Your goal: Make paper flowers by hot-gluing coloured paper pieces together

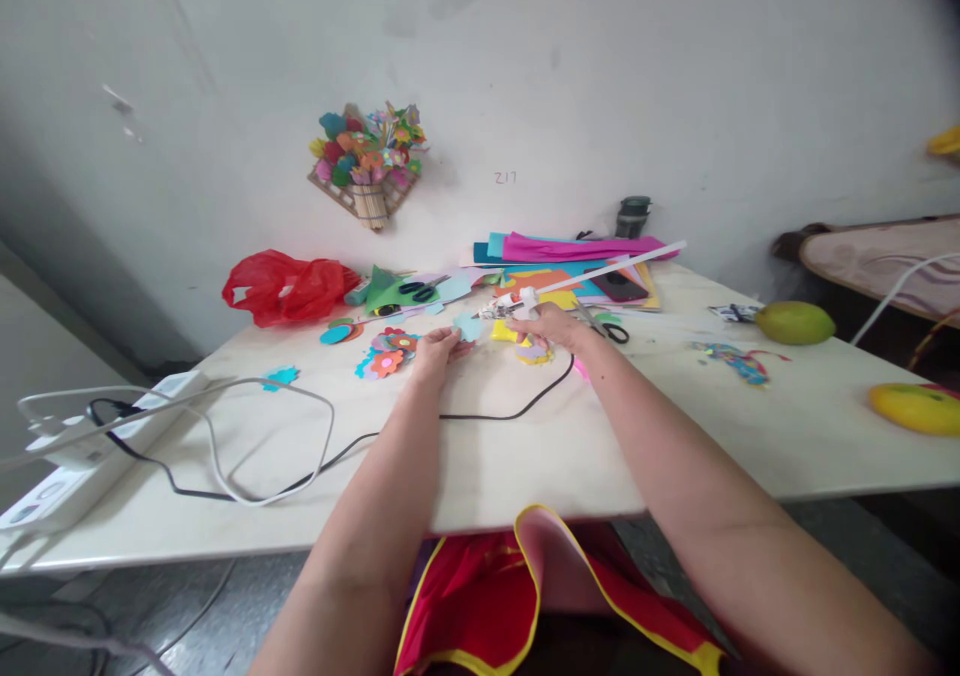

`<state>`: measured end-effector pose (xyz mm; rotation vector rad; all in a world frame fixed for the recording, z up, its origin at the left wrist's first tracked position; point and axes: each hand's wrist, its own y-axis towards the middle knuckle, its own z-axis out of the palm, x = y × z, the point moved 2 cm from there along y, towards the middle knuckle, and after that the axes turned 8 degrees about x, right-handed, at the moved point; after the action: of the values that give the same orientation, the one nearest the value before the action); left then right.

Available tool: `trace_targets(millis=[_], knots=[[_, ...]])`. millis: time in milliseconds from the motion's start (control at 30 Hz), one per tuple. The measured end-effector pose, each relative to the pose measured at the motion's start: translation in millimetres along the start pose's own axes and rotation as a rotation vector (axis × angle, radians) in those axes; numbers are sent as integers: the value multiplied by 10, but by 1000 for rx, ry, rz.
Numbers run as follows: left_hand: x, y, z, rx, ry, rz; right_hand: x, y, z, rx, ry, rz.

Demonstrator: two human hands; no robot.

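My left hand (pixel 439 348) pinches a light blue paper piece (pixel 468 327) above the table. My right hand (pixel 556 328) is wrapped round a white hot glue gun (pixel 517 303), its nozzle pointing left at the blue paper. A long white glue stick (pixel 615 266) sticks out behind the gun, and a black cord (pixel 517 416) runs off along the table. Under the right hand lie purple and yellow paper flowers (pixel 534 354). Left of my left hand is a pile of orange, blue and red paper flowers (pixel 386 356).
A power strip (pixel 105 446) with looping white cables occupies the left side. Behind are a red plastic bag (pixel 289 286), dark scissors (pixel 421 288) and stacked coloured sheets (pixel 577 251). More scissors (pixel 611 331) lie by my right wrist. A green mango (pixel 795 323) sits at right.
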<state>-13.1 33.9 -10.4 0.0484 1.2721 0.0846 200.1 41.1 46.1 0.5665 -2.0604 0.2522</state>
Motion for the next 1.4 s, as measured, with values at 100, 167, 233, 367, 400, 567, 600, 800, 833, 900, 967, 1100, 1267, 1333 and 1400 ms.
trace_targets(millis=[100, 167, 233, 367, 400, 567, 600, 800, 833, 900, 967, 1100, 1267, 1333, 1400], knots=[[7, 8, -11, 7, -1, -1, -32, 21, 0, 26, 5, -24], [13, 13, -20, 9, -3, 0, -59, 40, -1, 34, 20, -39], [19, 20, -27, 14, -1, 4, -84, 58, -2, 34, 21, -30], [33, 33, -35, 11, 10, 4, -103, 77, 1, 27, -46, -1], [36, 37, -37, 8, 12, 1, -102, 78, 2, 24, -66, 0], [47, 55, -37, -1, 19, -3, -89, 76, 15, 10, -130, 29], [48, 56, -35, -1, 17, -5, -84, 75, 17, 4, -137, 35], [44, 50, -23, 11, 16, -5, -49, 67, 31, -8, -163, 44], [44, 48, -23, 16, 20, -2, -49, 69, 31, -9, -164, 47], [43, 47, -23, 23, 27, 4, -51, 72, 32, -5, -164, 43], [46, 49, -26, 25, 30, 8, -51, 75, 32, 2, -173, 41], [55, 57, -34, 18, 21, 5, -41, 73, 33, 3, -195, 56], [57, 64, -37, 35, 28, 5, -21, 58, 49, 0, -197, 65], [58, 65, -35, 40, 31, 3, -10, 51, 59, 3, -195, 75], [60, 68, -33, 36, 32, -1, 0, 47, 65, 2, -192, 86]])
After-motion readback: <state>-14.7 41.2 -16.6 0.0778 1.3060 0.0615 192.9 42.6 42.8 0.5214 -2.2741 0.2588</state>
